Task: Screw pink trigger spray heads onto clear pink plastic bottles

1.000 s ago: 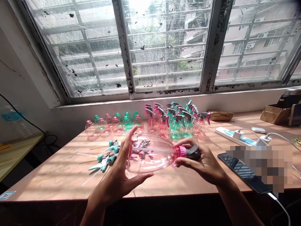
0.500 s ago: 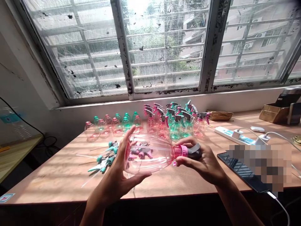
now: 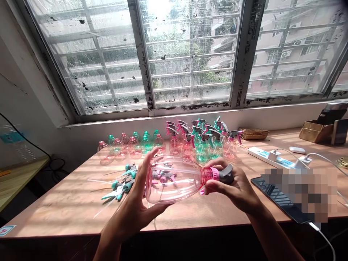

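Observation:
A clear pink spray bottle (image 3: 174,183) lies sideways in the air above the table, between my two hands. My left hand (image 3: 138,197) is wrapped round its broad base at the left. At the other end, my right hand (image 3: 235,185) grips the grey and pink spray head (image 3: 221,174), whose pink collar sits on the bottle neck. A thin tube runs inside the bottle. On the table beyond my left hand lie loose green and grey spray heads (image 3: 119,186) with tubes. Loose pink and grey spray heads (image 3: 164,177) show through the bottle.
Pink and green bottles without heads (image 3: 136,145) stand at the back left; several bottles with spray heads (image 3: 202,148) stand right of them. A power strip (image 3: 269,156), a dark phone-like device (image 3: 281,197) with a cable and a cardboard box (image 3: 317,131) are at the right.
The bottle has shifted very slightly right and down, with both hands still on it. Nothing else on the table has visibly moved.

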### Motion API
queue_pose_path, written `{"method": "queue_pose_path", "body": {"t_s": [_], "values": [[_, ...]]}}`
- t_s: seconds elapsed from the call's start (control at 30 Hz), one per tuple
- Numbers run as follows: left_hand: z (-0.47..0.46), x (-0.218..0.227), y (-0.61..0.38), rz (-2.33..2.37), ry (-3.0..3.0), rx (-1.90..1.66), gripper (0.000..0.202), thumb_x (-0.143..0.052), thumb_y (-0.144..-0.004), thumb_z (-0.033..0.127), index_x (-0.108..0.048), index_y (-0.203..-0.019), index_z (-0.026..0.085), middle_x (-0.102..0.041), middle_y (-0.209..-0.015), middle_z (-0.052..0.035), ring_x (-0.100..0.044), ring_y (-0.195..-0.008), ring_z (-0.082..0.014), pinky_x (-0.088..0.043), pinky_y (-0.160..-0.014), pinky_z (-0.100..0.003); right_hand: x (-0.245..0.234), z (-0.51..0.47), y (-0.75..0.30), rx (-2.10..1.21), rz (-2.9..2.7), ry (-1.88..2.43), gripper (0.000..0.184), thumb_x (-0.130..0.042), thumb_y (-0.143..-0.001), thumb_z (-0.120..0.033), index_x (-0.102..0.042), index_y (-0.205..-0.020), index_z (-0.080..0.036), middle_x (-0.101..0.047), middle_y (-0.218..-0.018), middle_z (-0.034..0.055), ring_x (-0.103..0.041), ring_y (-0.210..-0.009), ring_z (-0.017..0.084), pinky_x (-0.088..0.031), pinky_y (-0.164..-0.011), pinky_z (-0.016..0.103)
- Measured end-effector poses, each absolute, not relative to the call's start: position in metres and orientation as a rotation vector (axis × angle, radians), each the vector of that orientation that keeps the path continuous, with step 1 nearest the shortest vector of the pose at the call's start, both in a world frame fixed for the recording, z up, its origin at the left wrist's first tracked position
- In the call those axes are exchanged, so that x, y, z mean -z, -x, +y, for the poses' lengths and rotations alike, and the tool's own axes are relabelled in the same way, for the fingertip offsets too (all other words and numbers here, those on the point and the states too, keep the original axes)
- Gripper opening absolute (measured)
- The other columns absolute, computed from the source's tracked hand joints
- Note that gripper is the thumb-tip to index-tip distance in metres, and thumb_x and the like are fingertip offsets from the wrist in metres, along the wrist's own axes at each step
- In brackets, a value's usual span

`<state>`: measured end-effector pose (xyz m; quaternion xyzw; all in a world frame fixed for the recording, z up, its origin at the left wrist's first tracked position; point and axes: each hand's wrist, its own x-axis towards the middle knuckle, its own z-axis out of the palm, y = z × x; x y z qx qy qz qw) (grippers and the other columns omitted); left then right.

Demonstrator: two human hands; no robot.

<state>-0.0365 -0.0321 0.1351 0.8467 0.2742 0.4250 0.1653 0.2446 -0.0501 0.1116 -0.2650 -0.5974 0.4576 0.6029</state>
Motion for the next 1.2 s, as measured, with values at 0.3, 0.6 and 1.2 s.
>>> {"method": "queue_pose_path", "body": {"t_s": [0.3, 0.6, 1.2], "values": [[-0.0304, -0.1315, 0.0378, 0.765, -2.392, -1.203, 0.113, -0.083, -0.087, 0.035, 0.0, -0.164, 0.045, -0.012, -0.174, -0.0081, -0.021, -0.157, -0.0422, -0.038, -0.121, -0.063, -0.1116, -0.0504, -0.2435, -1.003, -1.385, 0.629, 0.029, -0.089, -0.082, -0.024, -0.069, -0.103, -0.021, -0.076, -0.075, -0.0012, -0.077, -0.065, 0.017, -0.065, -0.063, 0.024], [-0.0258, -0.1273, 0.0447, 0.732, -2.396, -1.219, 0.103, -0.076, -0.093, 0.03, -0.003, -0.162, 0.051, -0.018, -0.173, -0.0072, -0.022, -0.157, -0.0393, -0.035, -0.121, -0.064, -0.1108, -0.0488, -0.2442, -1.09, -1.357, 0.611, 0.031, -0.088, -0.082, -0.028, -0.068, -0.103, -0.021, -0.075, -0.074, -0.0014, -0.078, -0.064, 0.018, -0.067, -0.063, 0.029], [-0.0276, -0.131, 0.0451, 0.716, -2.432, -1.195, 0.092, -0.063, -0.102, 0.023, 0.001, -0.161, 0.052, -0.015, -0.174, -0.006, -0.02, -0.158, -0.0367, -0.037, -0.12, -0.063, -0.1141, -0.0505, -0.2439, -1.07, -1.415, 0.657, 0.032, -0.089, -0.08, -0.031, -0.067, -0.102, -0.021, -0.076, -0.073, -0.0007, -0.079, -0.064, 0.02, -0.066, -0.061, 0.028]]}}
